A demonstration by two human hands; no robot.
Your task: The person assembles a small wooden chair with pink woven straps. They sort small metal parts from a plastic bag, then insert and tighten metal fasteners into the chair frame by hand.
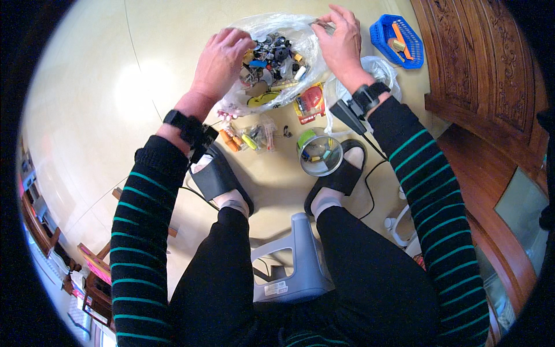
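Translucent white plastic bag [263,23], mouth spread wide, lies on pale smooth floor [81,127] in my head view, small mixed black, blue and yellow parts [281,54] heaped inside. My right hand [341,49] pinches bag's right rim, grip narrow. My left hand [218,65] curls over left rim; I cannot tell if its grip holds anything. Blue many-sided plastic basket [378,39] sits right of right hand.

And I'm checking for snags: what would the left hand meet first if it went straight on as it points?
Probably the crumpled, translucent white plastic bag: the left hand points toward its far rim. Depth is unclear; it may already touch the film.
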